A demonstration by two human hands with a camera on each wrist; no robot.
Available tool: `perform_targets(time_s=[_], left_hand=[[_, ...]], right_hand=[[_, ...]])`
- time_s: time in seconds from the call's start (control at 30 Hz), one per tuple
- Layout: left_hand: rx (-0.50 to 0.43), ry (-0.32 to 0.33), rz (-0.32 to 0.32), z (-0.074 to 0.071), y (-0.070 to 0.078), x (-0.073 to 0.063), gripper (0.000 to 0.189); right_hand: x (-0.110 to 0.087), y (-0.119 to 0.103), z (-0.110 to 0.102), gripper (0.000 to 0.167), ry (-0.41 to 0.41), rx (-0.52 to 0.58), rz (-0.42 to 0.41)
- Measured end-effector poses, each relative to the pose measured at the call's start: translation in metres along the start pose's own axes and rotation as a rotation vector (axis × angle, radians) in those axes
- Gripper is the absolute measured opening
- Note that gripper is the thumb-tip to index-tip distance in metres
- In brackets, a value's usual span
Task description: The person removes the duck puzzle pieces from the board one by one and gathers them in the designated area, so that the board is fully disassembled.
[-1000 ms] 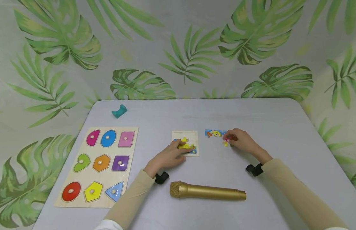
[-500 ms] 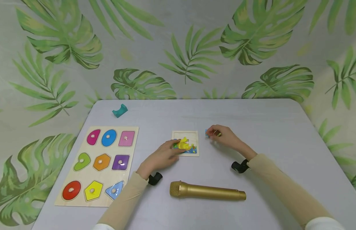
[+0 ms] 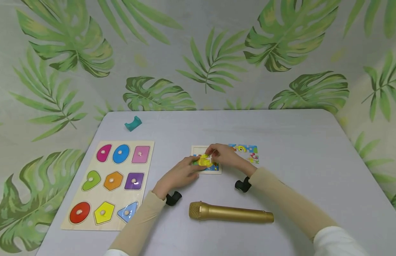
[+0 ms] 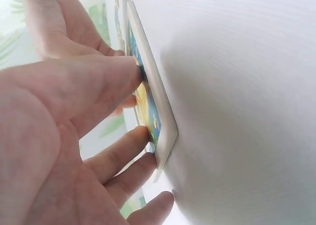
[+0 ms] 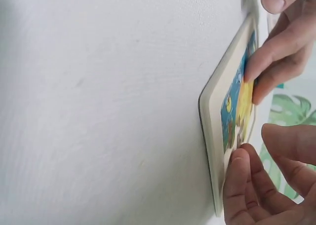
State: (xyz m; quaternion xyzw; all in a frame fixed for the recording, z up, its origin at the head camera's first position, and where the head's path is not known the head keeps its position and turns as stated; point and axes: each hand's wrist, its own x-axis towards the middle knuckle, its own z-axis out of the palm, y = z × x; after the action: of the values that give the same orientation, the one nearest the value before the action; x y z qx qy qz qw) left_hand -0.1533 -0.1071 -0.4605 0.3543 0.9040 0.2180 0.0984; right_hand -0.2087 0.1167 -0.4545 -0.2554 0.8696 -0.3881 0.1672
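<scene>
A small wooden jigsaw puzzle board (image 3: 199, 150) lies mid-table, its lower part filled with a yellow and blue picture. My left hand (image 3: 180, 175) reaches over its left side, with extended fingers (image 4: 121, 153) resting on the picture and edge. Over the board's right side, my right hand (image 3: 226, 155) has its fingertips drawn together. They pinch a small puzzle piece (image 5: 240, 137) at the picture's edge, mostly covered by the fingers. More colourful puzzle pieces (image 3: 247, 148) lie to the right, partly behind the right hand.
A gold microphone (image 3: 231, 212) lies nearer me. On the left is a wooden shape board (image 3: 118, 167) with several knobbed coloured shapes. A teal curved block (image 3: 133, 123) sits near the table's back left edge. Leaf-patterned cloth (image 3: 210, 64) hangs behind.
My right hand has moved left from the loose pieces to the puzzle board, uncovering those pieces again. My left hand has shifted slightly left and stays on the board.
</scene>
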Motion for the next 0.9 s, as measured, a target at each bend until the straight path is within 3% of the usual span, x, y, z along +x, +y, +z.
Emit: perform_targets(time_s=[0.43,0.7,0.9], left_hand=[[-0.025,-0.039,-0.057,-0.0019,0.0040,0.0026,0.036],[-0.043,-0.038,-0.064,-0.0010,0.0035,0.0023,0.036],[-0.047,-0.037,-0.072,-0.0003,0.0036,0.0025,0.035]], right_hand=[[0.0065,-0.0013,0.0057,0.033,0.035,0.067,0.026],[0.0078,0.0003,0.0052,0.026,0.048,-0.010,-0.009],[0.0082,0.0008,0.0068,0.025,0.067,0.021,0.013]])
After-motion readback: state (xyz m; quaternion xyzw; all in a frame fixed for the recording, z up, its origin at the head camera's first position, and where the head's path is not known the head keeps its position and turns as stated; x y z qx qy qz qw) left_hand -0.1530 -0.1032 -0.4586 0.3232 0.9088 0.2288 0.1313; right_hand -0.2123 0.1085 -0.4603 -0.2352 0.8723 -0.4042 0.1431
